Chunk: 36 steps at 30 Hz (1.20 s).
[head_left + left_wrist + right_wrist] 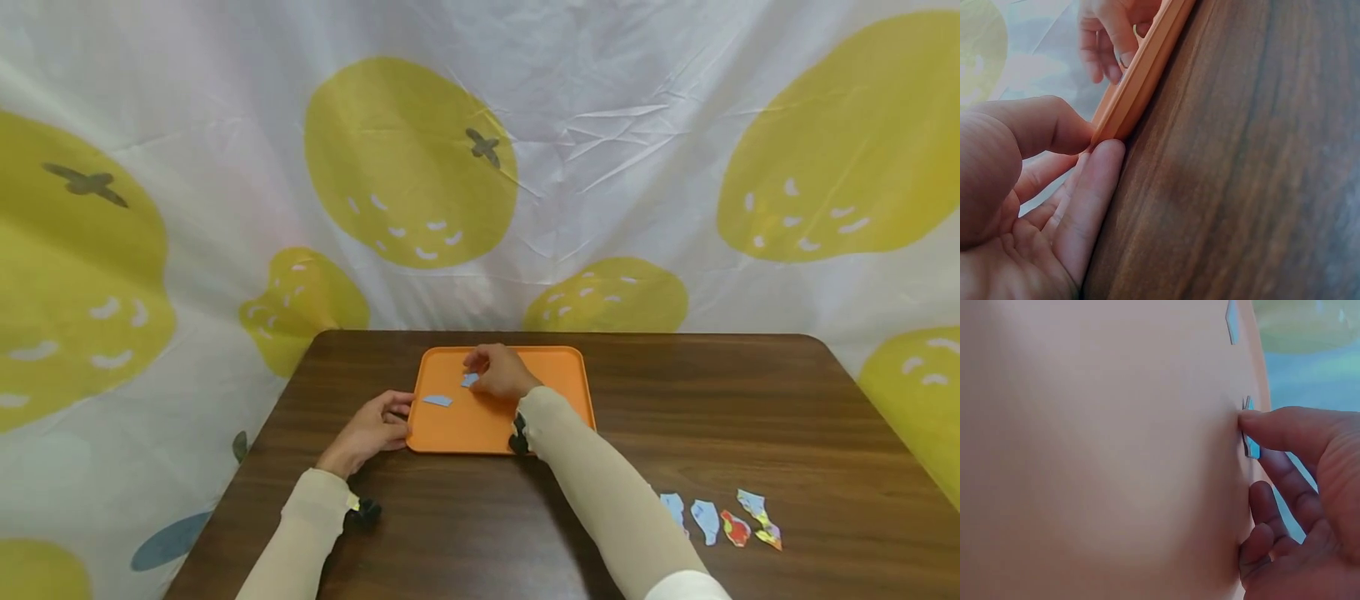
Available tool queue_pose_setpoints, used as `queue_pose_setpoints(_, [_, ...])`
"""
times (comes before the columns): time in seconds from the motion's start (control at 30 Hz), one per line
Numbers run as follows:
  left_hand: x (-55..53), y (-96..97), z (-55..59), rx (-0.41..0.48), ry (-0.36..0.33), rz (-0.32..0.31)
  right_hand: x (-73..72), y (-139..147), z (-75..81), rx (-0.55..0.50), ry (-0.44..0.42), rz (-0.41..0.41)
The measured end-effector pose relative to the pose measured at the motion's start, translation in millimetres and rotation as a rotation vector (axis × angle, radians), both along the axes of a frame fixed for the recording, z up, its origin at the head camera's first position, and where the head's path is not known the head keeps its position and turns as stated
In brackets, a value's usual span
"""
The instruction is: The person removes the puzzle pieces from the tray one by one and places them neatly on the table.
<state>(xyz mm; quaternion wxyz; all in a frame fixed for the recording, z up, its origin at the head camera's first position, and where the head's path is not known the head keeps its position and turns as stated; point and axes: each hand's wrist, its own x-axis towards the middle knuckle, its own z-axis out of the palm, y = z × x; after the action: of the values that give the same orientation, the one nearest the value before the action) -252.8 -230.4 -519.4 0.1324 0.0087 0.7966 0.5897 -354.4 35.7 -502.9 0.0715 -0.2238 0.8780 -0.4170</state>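
My left hand [367, 432] grips the left rim of an orange tray [558, 379]. In the left wrist view, thumb and finger pinch the tray's edge [1141, 81] just over the wood. Over the tray's upper middle, my right hand [504, 372] holds a small light-blue puzzle piece [469, 380]. Its thumb presses on that piece in the right wrist view, with the other fingers bent behind and below. A second light-blue puzzle piece [438, 401] lies flat on the tray, near the left rim.
Several irregular puzzle pieces lie on the brown table [720, 417] at the front right, among them a light-blue one [706, 520] and a red one [736, 528]. My right forearm partly covers the leftmost. A fruit-print curtain [600, 192] hangs behind the table.
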Motion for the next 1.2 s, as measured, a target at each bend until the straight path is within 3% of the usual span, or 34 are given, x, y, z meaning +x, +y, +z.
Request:
queue_pose_setpoints(0.33, [0.9,-0.4,-1.7,0.000,-0.013,0.009,1.5,1,1.5,0.059,0.022,0.079])
queue_pose_setpoints(0.7, [0.1,1.0,-1.3,0.001,-0.007,-0.005,5.0,4,8.1,-0.036,-0.059,0.099])
queue_pose_setpoints(1.0, [1.1,0.6,-0.6,0.002,-0.009,0.000,12.6,5,16.5,-0.034,-0.025,0.163])
queue_pose_setpoints(1.2, [0.3,-0.3,-0.1,-0.003,-0.013,0.006,19.2,7,19.6,-0.053,-0.048,0.166])
